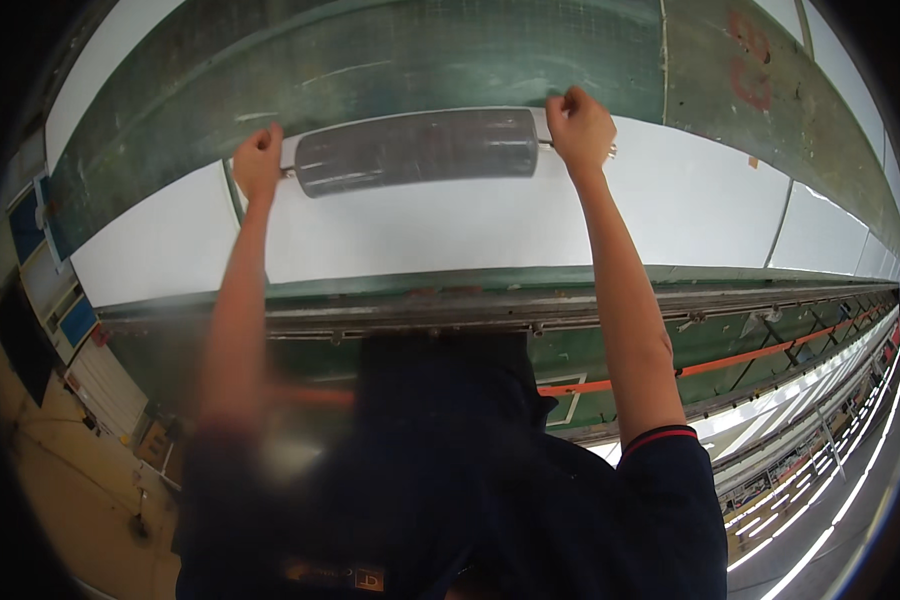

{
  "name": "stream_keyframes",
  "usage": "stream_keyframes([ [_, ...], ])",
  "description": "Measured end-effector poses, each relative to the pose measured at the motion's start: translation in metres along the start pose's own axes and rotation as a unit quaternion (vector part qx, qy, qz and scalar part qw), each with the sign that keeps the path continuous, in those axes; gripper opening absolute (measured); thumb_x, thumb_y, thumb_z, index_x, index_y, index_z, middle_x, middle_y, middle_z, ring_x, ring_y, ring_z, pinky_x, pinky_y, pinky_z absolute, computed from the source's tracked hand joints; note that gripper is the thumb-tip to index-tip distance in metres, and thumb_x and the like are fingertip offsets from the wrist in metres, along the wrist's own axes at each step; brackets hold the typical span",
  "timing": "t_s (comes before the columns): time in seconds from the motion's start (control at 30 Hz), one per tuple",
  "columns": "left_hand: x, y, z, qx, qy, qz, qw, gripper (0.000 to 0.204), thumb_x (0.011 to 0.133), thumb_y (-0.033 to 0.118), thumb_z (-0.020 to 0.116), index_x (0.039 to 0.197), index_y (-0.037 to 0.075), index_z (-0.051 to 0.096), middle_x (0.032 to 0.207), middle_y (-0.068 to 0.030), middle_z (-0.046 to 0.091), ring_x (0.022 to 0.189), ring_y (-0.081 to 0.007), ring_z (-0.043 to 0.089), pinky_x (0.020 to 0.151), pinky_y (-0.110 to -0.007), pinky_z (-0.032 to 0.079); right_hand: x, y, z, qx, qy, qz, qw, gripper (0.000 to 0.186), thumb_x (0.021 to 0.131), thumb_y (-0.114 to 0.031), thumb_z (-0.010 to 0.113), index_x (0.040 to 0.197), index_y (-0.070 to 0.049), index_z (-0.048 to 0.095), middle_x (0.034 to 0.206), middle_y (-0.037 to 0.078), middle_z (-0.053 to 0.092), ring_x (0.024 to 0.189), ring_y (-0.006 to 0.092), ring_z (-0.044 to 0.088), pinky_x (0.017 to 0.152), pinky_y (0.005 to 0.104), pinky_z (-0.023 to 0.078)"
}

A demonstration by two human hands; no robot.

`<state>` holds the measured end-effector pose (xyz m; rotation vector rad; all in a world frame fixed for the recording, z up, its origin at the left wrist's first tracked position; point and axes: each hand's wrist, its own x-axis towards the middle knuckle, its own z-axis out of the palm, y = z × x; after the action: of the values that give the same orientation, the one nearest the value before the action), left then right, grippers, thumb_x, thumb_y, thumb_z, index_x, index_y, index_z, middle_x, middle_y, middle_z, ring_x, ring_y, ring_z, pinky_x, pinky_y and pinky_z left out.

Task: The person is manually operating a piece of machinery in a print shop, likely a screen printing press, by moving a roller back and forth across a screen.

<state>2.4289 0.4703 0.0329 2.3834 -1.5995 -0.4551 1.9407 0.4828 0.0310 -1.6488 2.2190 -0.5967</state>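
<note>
A wide grey roller [417, 152] lies crosswise in front of me, a thin rod sticking out at each end. Around the rod's left end my left hand [259, 163] is closed in a fist. My right hand [581, 128] grips the opposite end, its fingers curled and a bit of metal showing past them. Beneath the roller is a white sheet [420, 232], which sits on a long green table [370, 75]. Both arms reach straight out, and the roller looks level between them.
More white sheet [840, 230] continues to the right. Red painted marks [750, 60] are on the far green surface. Metal rails [430, 310] run along the near table edge, with an orange bar [750, 355] below. Equipment stands on the floor at left.
</note>
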Motion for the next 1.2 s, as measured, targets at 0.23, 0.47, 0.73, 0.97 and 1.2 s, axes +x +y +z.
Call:
stream_keyframes([
  [0.23,-0.165,-0.073,0.005,0.032,0.026,0.134,0.990,0.032,0.098,0.033,0.051,0.077,0.012,0.062,0.071,-0.0070,0.060,0.067,-0.0302,0.060,0.062,-0.043,0.044,-0.157,0.037,-0.018,-0.090,0.013,-0.127,0.988,0.013,0.079,-0.020,0.058,0.070,-0.011,0.054,0.064,0.007,0.058,0.060,0.0300,0.057,0.057,0.0425,0.043],
  [0.47,-0.245,-0.103,-0.002,0.115,0.002,0.194,0.974,0.027,0.097,0.027,0.045,0.078,0.014,0.061,0.079,-0.0049,0.058,0.080,-0.0291,0.056,0.076,-0.044,0.040,-0.254,0.065,-0.033,-0.140,0.009,-0.129,0.982,0.013,0.080,-0.022,0.055,0.073,-0.011,0.055,0.069,0.006,0.058,0.071,0.0302,0.058,0.069,0.0444,0.042],
  [0.73,-0.282,-0.109,-0.012,0.062,-0.095,0.139,0.984,0.050,0.101,0.029,0.047,0.061,0.002,0.062,0.058,-0.0165,0.059,0.063,-0.0394,0.056,0.078,-0.046,0.041,-0.276,0.072,-0.053,-0.089,-0.126,-0.104,0.983,0.046,0.099,-0.033,0.053,0.067,-0.004,0.068,0.064,0.017,0.064,0.063,0.0438,0.060,0.079,0.0526,0.048],
  [0.97,-0.286,-0.046,-0.008,0.031,-0.126,0.134,0.983,0.053,0.102,0.032,0.048,0.061,0.000,0.061,0.057,-0.0181,0.058,0.061,-0.0409,0.053,0.080,-0.045,0.042,-0.267,0.113,-0.084,-0.115,-0.113,-0.033,0.986,0.050,0.100,-0.033,0.051,0.064,-0.004,0.067,0.061,0.017,0.063,0.062,0.0415,0.061,0.080,0.0509,0.048],
  [1.2,-0.259,0.023,0.030,0.017,-0.146,0.080,0.986,0.043,0.091,0.031,0.059,0.060,0.002,0.064,0.058,-0.0154,0.060,0.057,-0.0380,0.052,0.074,-0.045,0.043,-0.209,0.151,-0.103,-0.122,-0.110,-0.008,0.986,0.050,0.100,-0.032,0.052,0.061,-0.006,0.069,0.059,0.015,0.065,0.059,0.0384,0.060,0.079,0.0480,0.049],
])
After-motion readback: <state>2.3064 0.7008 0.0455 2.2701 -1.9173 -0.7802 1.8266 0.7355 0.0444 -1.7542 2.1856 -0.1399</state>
